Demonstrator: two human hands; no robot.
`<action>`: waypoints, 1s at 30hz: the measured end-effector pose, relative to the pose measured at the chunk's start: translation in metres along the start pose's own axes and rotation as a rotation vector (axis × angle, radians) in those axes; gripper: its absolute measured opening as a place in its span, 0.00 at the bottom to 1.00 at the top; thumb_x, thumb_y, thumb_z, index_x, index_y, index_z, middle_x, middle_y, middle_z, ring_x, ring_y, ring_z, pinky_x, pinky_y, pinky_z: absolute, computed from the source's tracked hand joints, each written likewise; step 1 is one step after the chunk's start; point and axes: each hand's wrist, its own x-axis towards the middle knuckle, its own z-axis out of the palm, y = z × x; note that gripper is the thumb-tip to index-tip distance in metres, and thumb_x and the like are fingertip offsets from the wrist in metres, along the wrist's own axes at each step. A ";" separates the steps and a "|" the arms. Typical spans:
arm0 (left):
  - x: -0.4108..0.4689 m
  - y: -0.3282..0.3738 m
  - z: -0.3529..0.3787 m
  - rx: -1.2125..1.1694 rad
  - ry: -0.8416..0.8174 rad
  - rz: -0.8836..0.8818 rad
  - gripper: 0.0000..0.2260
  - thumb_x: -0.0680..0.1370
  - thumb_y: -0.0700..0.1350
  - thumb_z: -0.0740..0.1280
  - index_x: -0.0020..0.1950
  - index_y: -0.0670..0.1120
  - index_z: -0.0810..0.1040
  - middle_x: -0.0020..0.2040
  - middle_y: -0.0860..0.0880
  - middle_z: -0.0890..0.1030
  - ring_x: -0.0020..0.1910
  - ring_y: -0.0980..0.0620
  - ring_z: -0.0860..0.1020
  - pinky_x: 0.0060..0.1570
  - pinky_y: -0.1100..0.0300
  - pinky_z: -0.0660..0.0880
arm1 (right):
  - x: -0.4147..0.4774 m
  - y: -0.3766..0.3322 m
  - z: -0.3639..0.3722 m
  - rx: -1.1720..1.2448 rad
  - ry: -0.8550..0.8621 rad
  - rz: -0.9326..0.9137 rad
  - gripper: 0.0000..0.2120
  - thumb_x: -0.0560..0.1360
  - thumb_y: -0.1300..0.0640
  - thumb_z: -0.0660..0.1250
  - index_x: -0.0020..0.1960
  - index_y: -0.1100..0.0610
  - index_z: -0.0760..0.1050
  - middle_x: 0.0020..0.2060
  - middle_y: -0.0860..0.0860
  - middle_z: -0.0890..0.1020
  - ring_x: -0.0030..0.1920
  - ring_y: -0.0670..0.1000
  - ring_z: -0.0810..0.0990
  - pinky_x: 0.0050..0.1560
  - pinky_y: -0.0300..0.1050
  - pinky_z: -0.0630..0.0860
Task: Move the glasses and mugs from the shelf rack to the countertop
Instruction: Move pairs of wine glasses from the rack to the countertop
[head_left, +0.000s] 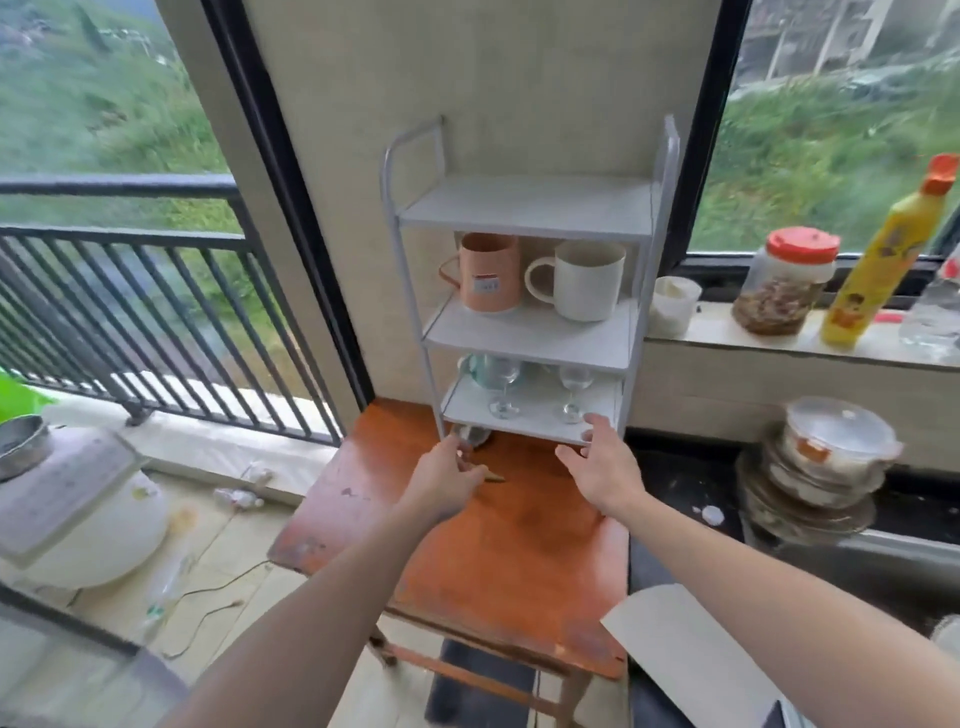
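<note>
A white three-tier shelf rack (524, 208) stands at the back of an orange table (509, 545). Its middle shelf carries a pink mug (488, 273) and a cream mug (584, 280). On the bottom shelf stand two clear wine glasses, one on the left (504, 387) and one on the right (574, 392), with a greenish glass (475, 366) behind them. My left hand (447, 480) is closed around a clear glass (470, 439) low over the table beside the rack's front left leg. My right hand (597, 467) is open, fingertips at the bottom shelf's front edge.
A dark countertop (685, 483) lies to the right with stacked lidded bowls (826, 462). The window sill holds a white cup (672, 306), a red-lidded jar (784, 286) and a yellow bottle (878, 260). A white appliance (78, 514) stands on the floor at left by a railing.
</note>
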 end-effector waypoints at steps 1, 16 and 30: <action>0.015 0.000 0.000 -0.025 -0.001 0.006 0.15 0.76 0.49 0.68 0.60 0.47 0.73 0.42 0.54 0.76 0.38 0.58 0.74 0.31 0.64 0.68 | 0.006 0.000 0.005 0.021 0.023 0.026 0.30 0.76 0.47 0.67 0.74 0.52 0.60 0.66 0.53 0.75 0.63 0.56 0.76 0.63 0.57 0.74; 0.162 -0.006 0.029 -0.429 -0.165 0.202 0.21 0.68 0.48 0.74 0.58 0.51 0.71 0.52 0.50 0.79 0.53 0.48 0.79 0.52 0.50 0.77 | 0.098 -0.013 0.048 0.447 0.395 0.156 0.17 0.71 0.57 0.71 0.57 0.52 0.70 0.49 0.53 0.79 0.49 0.52 0.80 0.46 0.51 0.81; 0.113 -0.009 0.002 -0.589 -0.517 0.056 0.20 0.71 0.43 0.75 0.60 0.45 0.74 0.46 0.41 0.83 0.41 0.48 0.82 0.40 0.57 0.75 | -0.001 -0.007 0.042 0.541 0.276 0.286 0.19 0.73 0.61 0.72 0.60 0.47 0.72 0.46 0.51 0.80 0.40 0.46 0.82 0.32 0.32 0.75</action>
